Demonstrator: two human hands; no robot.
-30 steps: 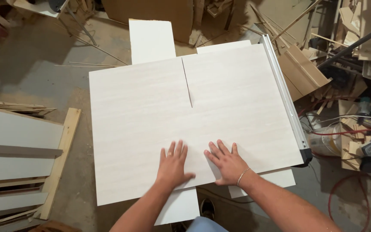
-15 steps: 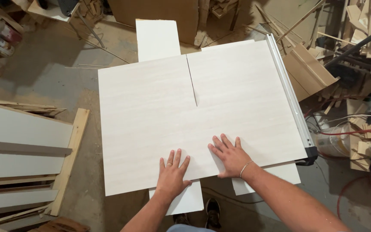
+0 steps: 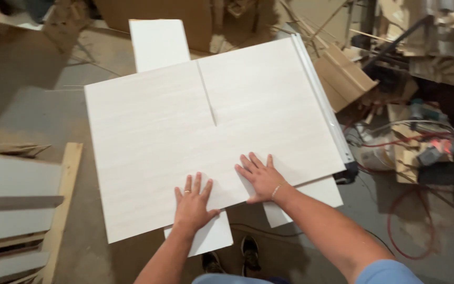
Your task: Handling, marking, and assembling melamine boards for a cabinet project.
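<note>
A large pale wood-grain panel (image 3: 153, 137) lies flat on a table saw, with a straight cut running from its far edge to about the middle (image 3: 207, 94). My left hand (image 3: 193, 204) presses flat on the near edge of the panel, fingers spread. A ring shows on one of its fingers. My right hand (image 3: 261, 178) lies flat on the panel a little further in and to the right, a thin bracelet at the wrist. Neither hand grips anything. The white saw table (image 3: 158, 42) pokes out beyond the far edge and under the near edge.
A metal fence rail (image 3: 321, 102) runs along the panel's right side. Scrap wood and cardboard (image 3: 342, 73) pile up at the right rear, with cables (image 3: 411, 231) and a power tool (image 3: 437, 150) on the floor. Stacked white boards (image 3: 11, 210) lie at left.
The cut in the panel has grown longer toward me as the panel slid away from me. Both hands stay flat on the near part and have moved with it.
</note>
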